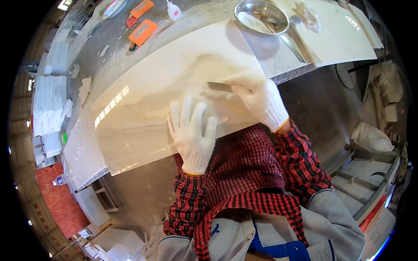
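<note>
A glossy cream stone slab (148, 104) with grey veining lies on the bench in front of me, its near edge by my body. My left hand (193, 130), in a white knit glove, rests palm down on the slab with fingers spread. In a matching glove, my right hand (259, 98) is closed around a flat metal scraper blade (219, 87). The blade points left, low over or touching the slab's surface; I cannot tell which. Any handle it has is hidden in the glove.
Beyond the slab, a steel bowl (261, 17) holds tools and pale material. A metal strip (292, 48) lies beside it. Orange boxes (143, 32) and a white squeeze bottle (173, 11) sit at the far side. Stacked pale slabs (50, 104) stand left; a framed cart (363, 187) is right.
</note>
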`<action>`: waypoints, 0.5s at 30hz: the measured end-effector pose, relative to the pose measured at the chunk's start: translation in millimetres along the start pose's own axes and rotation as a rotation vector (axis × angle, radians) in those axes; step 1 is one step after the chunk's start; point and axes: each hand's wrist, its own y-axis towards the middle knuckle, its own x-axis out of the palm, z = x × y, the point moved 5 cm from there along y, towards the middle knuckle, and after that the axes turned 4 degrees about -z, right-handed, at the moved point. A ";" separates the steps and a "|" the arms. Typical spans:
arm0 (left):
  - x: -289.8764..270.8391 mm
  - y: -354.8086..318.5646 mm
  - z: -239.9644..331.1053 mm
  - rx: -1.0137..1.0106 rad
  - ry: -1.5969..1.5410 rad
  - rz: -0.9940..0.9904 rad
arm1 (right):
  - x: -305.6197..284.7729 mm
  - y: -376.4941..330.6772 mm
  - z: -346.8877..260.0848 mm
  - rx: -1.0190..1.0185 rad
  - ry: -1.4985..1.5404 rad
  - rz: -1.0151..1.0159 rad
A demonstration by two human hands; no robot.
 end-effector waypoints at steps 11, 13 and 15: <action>-7.3 3.5 6.1 0.105 0.060 -0.148 | -52.2 -11.7 43.3 0.346 0.158 0.175; -4.5 8.1 8.0 0.153 0.061 -0.157 | -61.3 -18.2 57.7 0.451 0.197 0.226; -0.6 21.0 14.2 0.142 0.083 -0.222 | -68.2 -20.4 69.0 0.405 0.145 0.276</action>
